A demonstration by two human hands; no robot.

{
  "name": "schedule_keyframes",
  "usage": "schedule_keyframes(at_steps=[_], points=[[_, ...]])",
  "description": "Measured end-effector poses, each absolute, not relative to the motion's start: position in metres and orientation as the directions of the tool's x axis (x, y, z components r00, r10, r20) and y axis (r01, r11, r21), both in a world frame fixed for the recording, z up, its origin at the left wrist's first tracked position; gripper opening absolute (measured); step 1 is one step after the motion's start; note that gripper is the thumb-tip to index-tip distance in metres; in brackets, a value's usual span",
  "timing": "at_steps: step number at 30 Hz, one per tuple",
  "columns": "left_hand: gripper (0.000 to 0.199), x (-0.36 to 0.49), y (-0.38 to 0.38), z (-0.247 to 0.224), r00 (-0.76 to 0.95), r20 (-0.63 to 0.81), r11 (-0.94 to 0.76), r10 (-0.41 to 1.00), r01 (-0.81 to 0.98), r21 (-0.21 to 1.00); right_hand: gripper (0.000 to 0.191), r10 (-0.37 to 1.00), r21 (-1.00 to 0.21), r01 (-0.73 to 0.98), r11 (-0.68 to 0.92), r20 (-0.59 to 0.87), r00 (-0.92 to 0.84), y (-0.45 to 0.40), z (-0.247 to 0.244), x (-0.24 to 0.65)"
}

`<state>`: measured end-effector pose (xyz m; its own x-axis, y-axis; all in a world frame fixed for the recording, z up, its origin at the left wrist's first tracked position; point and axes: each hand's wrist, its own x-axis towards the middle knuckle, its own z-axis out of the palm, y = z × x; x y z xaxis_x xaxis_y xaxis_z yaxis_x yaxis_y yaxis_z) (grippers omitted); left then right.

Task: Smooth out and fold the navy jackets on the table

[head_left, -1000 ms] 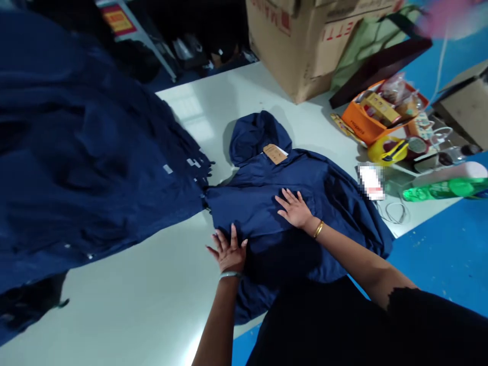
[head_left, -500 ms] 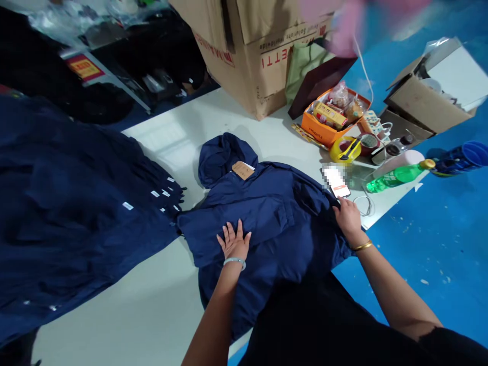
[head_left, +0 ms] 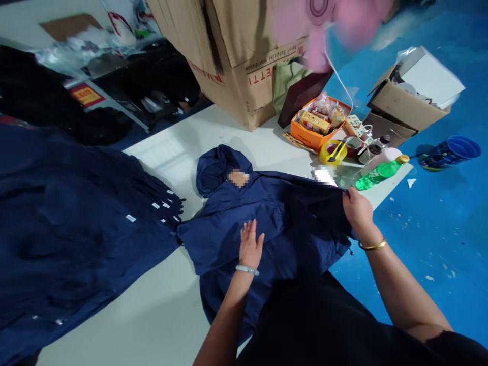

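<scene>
A navy hooded jacket (head_left: 229,244) lies on the pale table (head_left: 152,305), its hood at the far side and a brown tag (head_left: 239,178) near the collar. One sleeve is folded across the body. My left hand (head_left: 251,246) rests over the folded part, fingers stretched out and holding nothing. At the right side my right hand (head_left: 357,209) is closed on the jacket's edge, drawing the cloth taut. Beyond that edge, a phone (head_left: 325,175) with a bright screen is partly covered by the cloth.
A pile of navy garments (head_left: 76,234) fills the left. Behind stand a large carton (head_left: 244,81), an orange snack box (head_left: 310,137), yellow tape (head_left: 331,152) and a green bottle (head_left: 381,173). A pink fan (head_left: 318,30) is at the top; a blue bin (head_left: 453,152) stands right.
My right hand has gripped the jacket's right part and lifted it outward, over part of the phone. My left hand has shifted right along the cloth. The camera view has moved slightly.
</scene>
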<state>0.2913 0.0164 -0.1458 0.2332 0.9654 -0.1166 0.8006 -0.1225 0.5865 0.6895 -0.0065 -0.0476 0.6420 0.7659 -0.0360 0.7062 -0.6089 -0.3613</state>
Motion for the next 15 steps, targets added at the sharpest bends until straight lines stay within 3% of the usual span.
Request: schedule_keyframes(at_steps=[2, 4, 6, 9, 11, 13, 15], points=[[0.062, 0.304, 0.009, -0.136, 0.26, -0.151, -0.06, 0.954, 0.658, 0.751, 0.032, 0.813, -0.571, 0.655, -0.495, -0.038, 0.581, 0.005, -0.031, 0.673], [0.064, 0.312, 0.001, -0.127, 0.239, -0.237, 0.11, 0.942, 0.447, 0.888, 0.037, 0.866, -0.787, 0.491, -0.375, -0.108, 0.488, 0.013, -0.021, 0.639], [0.071, 0.311, -0.006, -0.122, 0.217, -0.342, 0.32, 0.914, 0.134, 0.938, 0.046, 0.926, -0.912, 0.283, -0.296, -0.201, 0.321, 0.013, -0.02, 0.592], [0.079, 0.289, -0.014, -0.124, 0.201, -0.522, 0.559, 0.829, -0.316, 0.766, 0.06, 0.97, -0.965, 0.197, -0.171, -0.2, -0.14, 0.002, -0.032, 0.52], [0.075, 0.265, -0.016, -0.132, 0.141, -0.674, 0.656, 0.725, -0.44, 0.613, 0.06, 0.897, -0.968, 0.249, -0.035, -0.14, -0.419, -0.002, -0.046, 0.49], [0.067, 0.24, -0.018, -0.14, 0.039, -0.771, 0.7, 0.636, -0.448, 0.555, 0.049, 0.855, -0.93, 0.357, 0.089, -0.112, -0.506, 0.006, -0.059, 0.482], [0.057, 0.223, -0.02, -0.146, -0.057, -0.785, 0.708, 0.617, -0.394, 0.586, 0.038, 0.881, -0.837, 0.518, 0.176, -0.101, -0.463, 0.031, -0.071, 0.49]])
